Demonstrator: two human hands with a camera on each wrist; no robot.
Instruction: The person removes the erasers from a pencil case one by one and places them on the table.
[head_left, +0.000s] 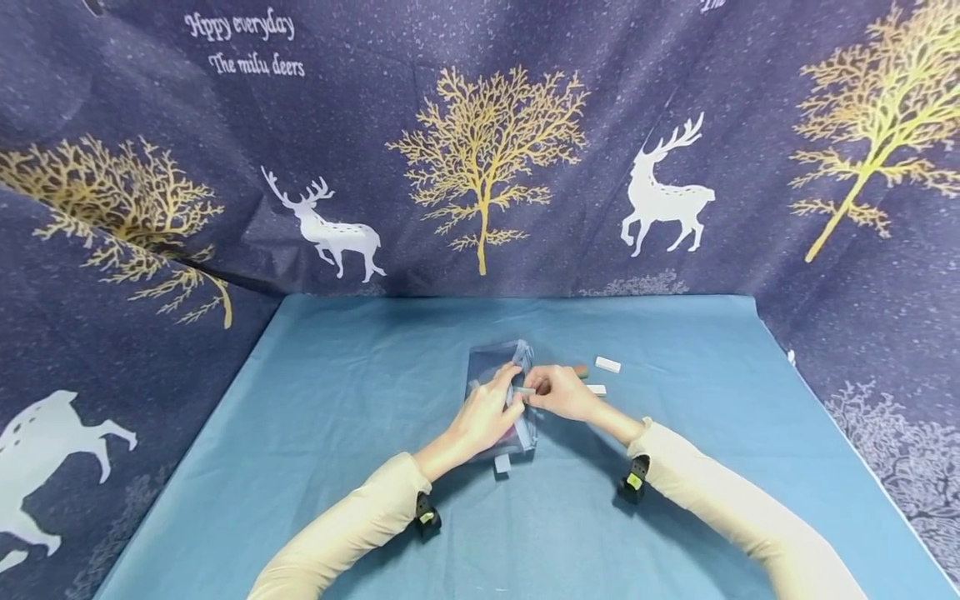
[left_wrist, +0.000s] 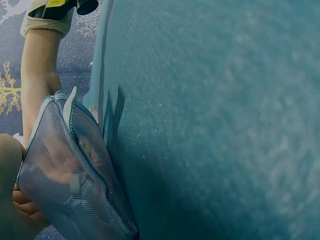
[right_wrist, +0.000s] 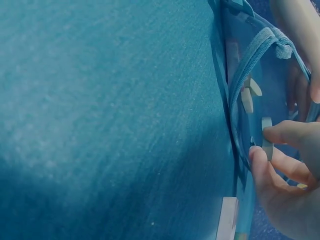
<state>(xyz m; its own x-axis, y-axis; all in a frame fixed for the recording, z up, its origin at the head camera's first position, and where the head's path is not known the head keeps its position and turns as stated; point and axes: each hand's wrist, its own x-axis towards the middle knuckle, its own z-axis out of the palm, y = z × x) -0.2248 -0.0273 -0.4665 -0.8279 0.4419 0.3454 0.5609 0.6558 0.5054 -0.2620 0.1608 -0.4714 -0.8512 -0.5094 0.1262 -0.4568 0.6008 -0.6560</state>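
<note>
A blue mesh zipper pouch [head_left: 486,358] stands unzipped in the middle of the table. My left hand [head_left: 478,418] grips the pouch by the edge of its opening. At that mouth, my right hand [head_left: 564,394] pinches a small pale rectangular block [right_wrist: 267,137] between thumb and fingers. In the right wrist view, several pale blocks [right_wrist: 248,99] show inside the pouch. The pouch's mesh [left_wrist: 47,160] covers part of the right hand in the left wrist view.
Right of the pouch lie a white block [head_left: 608,364], a second white block [head_left: 597,389] and a brown-and-green piece [head_left: 581,371], partly hidden by the right hand. A pale piece [head_left: 502,464] sits at the pouch's near end. A blue cloth [head_left: 360,358] covers the table.
</note>
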